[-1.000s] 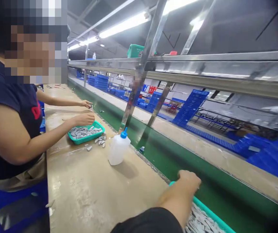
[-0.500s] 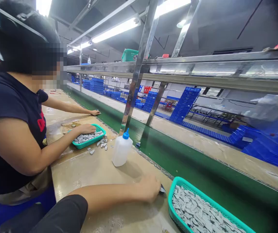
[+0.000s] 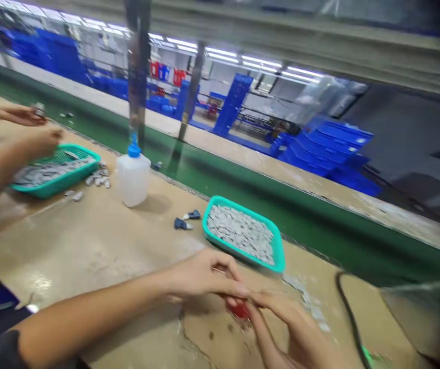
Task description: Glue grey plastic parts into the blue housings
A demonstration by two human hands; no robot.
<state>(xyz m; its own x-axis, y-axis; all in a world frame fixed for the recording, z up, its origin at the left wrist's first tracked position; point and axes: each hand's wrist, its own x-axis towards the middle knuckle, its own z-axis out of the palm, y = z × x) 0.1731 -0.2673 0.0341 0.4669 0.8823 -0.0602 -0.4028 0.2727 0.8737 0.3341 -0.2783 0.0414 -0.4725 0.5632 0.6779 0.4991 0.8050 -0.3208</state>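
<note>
A small red object (image 3: 239,309) sits where the fingertips of both hands meet, above a worn brownish patch of the desk (image 3: 100,256). The left hand (image 3: 208,279) has its grip closed on the red object, fingers curled; the right hand (image 3: 285,318) reaches its thumb and forefinger to it, but blur and overlap hide whether that grip is closed. Just beyond the hands is a teal basket (image 3: 277,256) filled with small pale grey pieces (image 3: 239,230). Two dark pieces (image 3: 187,220) with pale tips lie to its left, and flat pale strips (image 3: 312,307) lie to its right, near a black cable (image 3: 345,302). Farther left, a translucent bottle (image 3: 133,179) with a blue cap stands upright, near loose grey bits (image 3: 99,177) and a second teal basket (image 3: 68,179). A co-worker's hands (image 3: 37,136) are over and beyond that basket, one holding a small piece (image 3: 39,109). A green belt (image 3: 227,179) runs behind the desk; blue crates (image 3: 320,154) are stacked beyond it.
</note>
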